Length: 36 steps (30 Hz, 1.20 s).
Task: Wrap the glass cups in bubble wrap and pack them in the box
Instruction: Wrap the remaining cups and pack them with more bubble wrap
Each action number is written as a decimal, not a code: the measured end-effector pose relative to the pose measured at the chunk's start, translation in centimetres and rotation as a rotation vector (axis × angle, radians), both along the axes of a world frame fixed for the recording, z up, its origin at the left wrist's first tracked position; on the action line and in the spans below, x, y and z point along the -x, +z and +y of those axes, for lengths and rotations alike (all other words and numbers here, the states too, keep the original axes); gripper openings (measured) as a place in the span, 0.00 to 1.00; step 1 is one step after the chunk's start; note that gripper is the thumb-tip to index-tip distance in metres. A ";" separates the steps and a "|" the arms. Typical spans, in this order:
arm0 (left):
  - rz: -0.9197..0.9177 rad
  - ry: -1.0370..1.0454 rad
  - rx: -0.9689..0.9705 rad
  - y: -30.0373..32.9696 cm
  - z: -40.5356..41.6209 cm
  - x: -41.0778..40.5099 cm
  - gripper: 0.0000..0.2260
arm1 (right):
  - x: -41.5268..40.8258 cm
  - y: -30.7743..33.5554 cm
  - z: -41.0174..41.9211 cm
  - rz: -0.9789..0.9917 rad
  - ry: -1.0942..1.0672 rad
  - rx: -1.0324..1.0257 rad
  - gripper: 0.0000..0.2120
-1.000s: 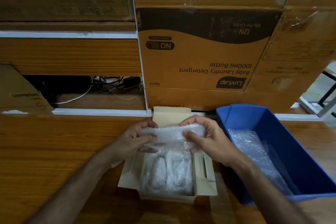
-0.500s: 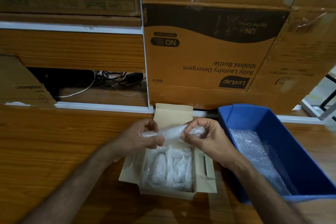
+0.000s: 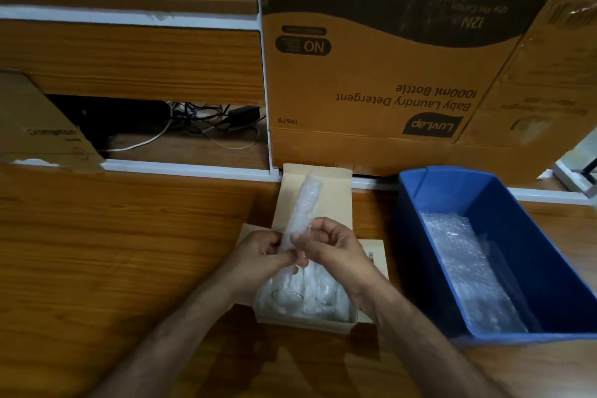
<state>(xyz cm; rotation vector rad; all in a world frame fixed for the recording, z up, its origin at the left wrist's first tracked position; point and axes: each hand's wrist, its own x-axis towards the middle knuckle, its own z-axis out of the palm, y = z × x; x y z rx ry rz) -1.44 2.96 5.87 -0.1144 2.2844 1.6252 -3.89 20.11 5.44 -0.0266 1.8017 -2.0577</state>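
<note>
**Both hands on a roll of bubble wrap above the open box**

I see the wooden table (image 3: pixel 113 236) stretching away to the left of my left hand, with a torn cardboard piece (image 3: pixel 42 132) leaning at its far left edge and a tangle of cables (image 3: pixel 206 126) in a dark recess beyond it.

My left hand (image 3: pixel 258 258) has its fingers curled around the lower end of a rolled piece of bubble wrap (image 3: pixel 303 207), pinching it. The roll stands nearly upright, tilted slightly to the right, and rises away from both hands in front of the raised back flap of the box (image 3: pixel 336 326).

My right hand (image 3: pixel 332 252) sits just beside the left, touching it, with thumb and fingers closed on the same roll a little higher up.

Directly below both hands the small cardboard box lies open on the table. Inside it I make out wrapped glass cups (image 3: pixel 303 294) lying side by side, though how many I cannot tell.

Beyond the hands stands a large detergent carton (image 3: pixel 371 74), printed upside down.

To the right of my right hand, near but apart from the box, sits a blue plastic bin (image 3: pixel 542 236) with a loose sheet of wrap (image 3: pixel 465 268) lying in its bottom.
</note>
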 end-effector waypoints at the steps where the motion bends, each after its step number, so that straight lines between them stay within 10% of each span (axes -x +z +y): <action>1: -0.019 -0.029 0.066 0.0 -0.3 -0.2 0.07 | 0.0 -0.4 -0.4 -0.015 0.004 -0.018 0.11; 9: 0.181 0.066 0.485 -0.7 -6.0 2.5 0.12 | 0.1 -4.3 -2.9 -0.154 -0.014 -0.333 0.13; 18: 0.323 -0.473 0.876 -4.1 -4.7 4.9 0.20 | -1.2 -7.2 -5.7 0.136 -0.115 -0.652 0.10; 36: 0.609 -0.463 1.064 -6.1 -3.0 5.1 0.11 | -1.1 -6.2 -4.9 0.391 0.274 -1.132 0.19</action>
